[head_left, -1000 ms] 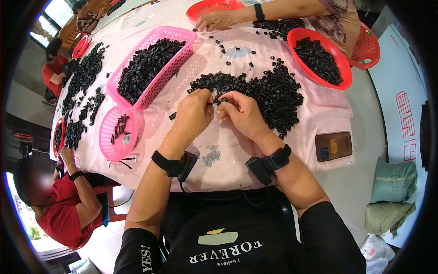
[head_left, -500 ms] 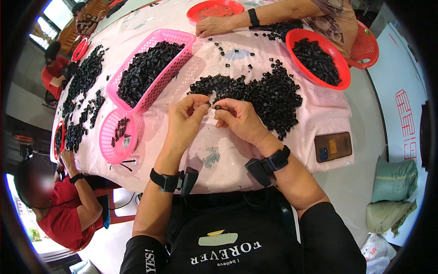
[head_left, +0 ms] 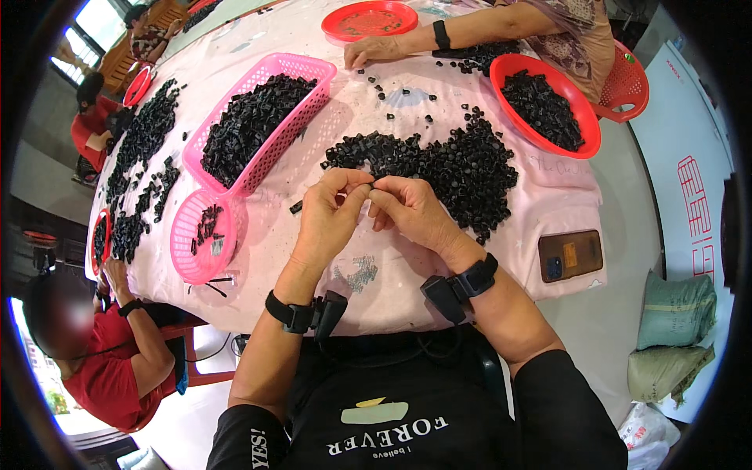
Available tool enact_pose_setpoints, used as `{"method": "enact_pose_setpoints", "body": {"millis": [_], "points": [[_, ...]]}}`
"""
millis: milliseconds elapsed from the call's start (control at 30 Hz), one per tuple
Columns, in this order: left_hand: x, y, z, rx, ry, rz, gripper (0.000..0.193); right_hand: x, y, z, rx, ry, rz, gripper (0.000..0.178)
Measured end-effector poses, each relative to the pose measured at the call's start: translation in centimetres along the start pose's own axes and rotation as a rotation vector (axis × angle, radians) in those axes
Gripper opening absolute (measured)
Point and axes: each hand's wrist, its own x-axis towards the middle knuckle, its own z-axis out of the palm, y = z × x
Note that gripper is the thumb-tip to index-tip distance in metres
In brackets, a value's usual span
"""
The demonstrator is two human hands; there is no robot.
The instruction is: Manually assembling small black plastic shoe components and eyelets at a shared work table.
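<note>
My left hand [head_left: 329,205] and my right hand [head_left: 411,205] meet fingertip to fingertip over the near edge of a pile of small black plastic parts [head_left: 470,176]. Both are closed in a pinch, thumb against forefinger. Only a dark sliver of the small black part between them shows; the fingers cover the rest. Just left of my left hand is a single short black piece [head_left: 296,207], apparently on the pink cloth. Beyond it stands a pink rectangular basket [head_left: 258,168] heaped with black pieces. A round pink basket [head_left: 182,249] holds a few dark slim pieces.
A phone in a brown case [head_left: 573,256] lies at the right on the pink tablecloth [head_left: 407,290]. A red basin [head_left: 589,133] of black pieces stands at the far right. Across the table rests a co-worker's hand [head_left: 370,52] beside a red tray [head_left: 352,23]. Another person in red [head_left: 117,364] sits left.
My hands have come together, from slightly apart with a small black part in each. The short black piece beside my left hand has appeared. The co-worker's hand across the table shifted slightly right.
</note>
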Motion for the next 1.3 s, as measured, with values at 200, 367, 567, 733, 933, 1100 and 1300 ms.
{"method": "enact_pose_setpoints", "body": {"millis": [200,367,567,733,933,1100,1300], "points": [[0.0,0.1,0.0,0.045,0.014,0.062,0.012,0.0,0.1,-0.1,0.049,-0.004,0.023,0.020],[0.1,-0.1,0.1,0.035,0.050,0.096,0.009,0.0,-0.1,-0.1,0.049,-0.043,0.048,0.014],[0.0,-0.5,-0.2,0.075,0.028,0.134,0.011,0.1,-0.3,-0.1,0.050,-0.055,0.071,0.015],[-0.1,0.3,-0.4,0.126,0.002,0.117,0.013,-0.2,-0.7,0.0,0.087,-0.040,0.099,0.017],[0.0,0.6,-0.2,0.243,0.014,0.161,0.008,0.0,-0.1,0.0,0.091,-0.028,0.063,0.017],[0.1,0.6,0.0,0.269,0.100,0.254,0.008,0.0,-0.2,-0.1,0.125,-0.036,0.093,0.017],[-0.2,0.5,0.0,0.258,0.056,0.295,0.011,-0.1,0.2,-0.3,0.136,-0.018,0.072,0.018]]}}
